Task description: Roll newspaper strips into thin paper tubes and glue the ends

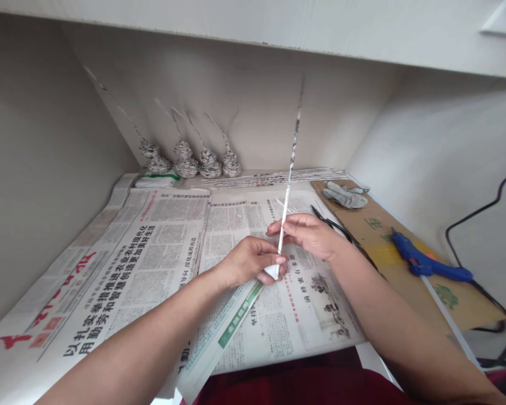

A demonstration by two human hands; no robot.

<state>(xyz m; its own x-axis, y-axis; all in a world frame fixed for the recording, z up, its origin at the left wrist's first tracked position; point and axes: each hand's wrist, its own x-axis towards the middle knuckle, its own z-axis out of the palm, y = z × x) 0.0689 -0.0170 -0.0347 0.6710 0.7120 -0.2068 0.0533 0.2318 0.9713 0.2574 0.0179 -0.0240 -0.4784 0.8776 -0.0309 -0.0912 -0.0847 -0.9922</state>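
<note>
A thin rolled paper stick point(293, 152) stands nearly upright above the newspaper, its far tip blurred. My left hand point(248, 261) pinches the newspaper strip point(236, 326) where it meets the stick's lower end. From there the strip, printed with a green band, slants down toward my lap. Slightly higher, my right hand point(310, 235) is closed with thumb and fingers on the stick. Both hands are over the spread newspaper sheets point(168, 242). Part of the join is hidden behind the left fingers.
Several woven paper gourd shapes point(186, 163) stand along the back wall, beside a bundle of paper sticks point(261, 179). To the right, cardboard point(375, 225) holds grey gloves point(344, 195) and a blue glue gun point(430, 264) with a black cord. Scissors point(331, 223) lie near my right hand.
</note>
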